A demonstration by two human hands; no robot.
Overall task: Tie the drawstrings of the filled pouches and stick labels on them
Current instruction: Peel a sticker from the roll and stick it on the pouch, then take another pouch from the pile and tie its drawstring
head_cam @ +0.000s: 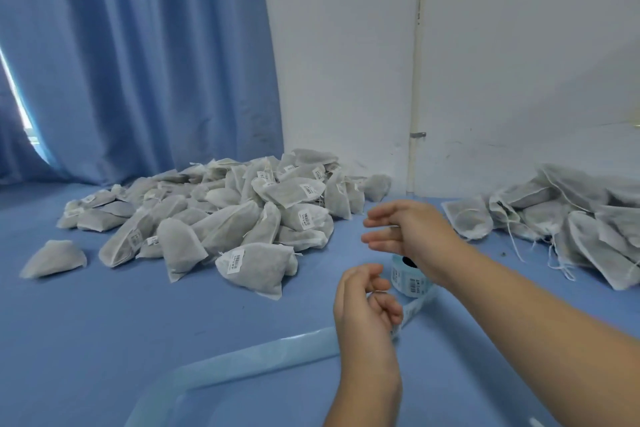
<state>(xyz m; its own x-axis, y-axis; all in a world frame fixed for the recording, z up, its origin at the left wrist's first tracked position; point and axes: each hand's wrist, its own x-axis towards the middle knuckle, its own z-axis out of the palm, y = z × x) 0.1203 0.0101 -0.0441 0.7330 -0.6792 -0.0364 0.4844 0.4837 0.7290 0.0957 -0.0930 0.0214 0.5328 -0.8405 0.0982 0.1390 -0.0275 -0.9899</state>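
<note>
A blue label roll (pixel 410 279) stands on the blue table (pixel 104 340), just in front of me. Its empty backing strip (pixel 249 362) trails off to the lower left. My left hand (pixel 369 308) has its fingers curled on the strip right beside the roll. Just above the roll, my right hand (pixel 407 230) hovers with fingers straight, holding nothing. A big heap of tied, labelled pouches (pixel 242 215) lies in the middle. The nearest labelled pouch (pixel 258 269) is left of my hands. Unlabelled pouches with loose drawstrings (pixel 571 229) are heaped at the right.
One lone pouch (pixel 55 258) lies apart at the far left. A blue curtain (pixel 138 62) hangs behind the heap, and a white wall (pixel 519 62) with a vertical pipe (pixel 414 114) backs the table at the right.
</note>
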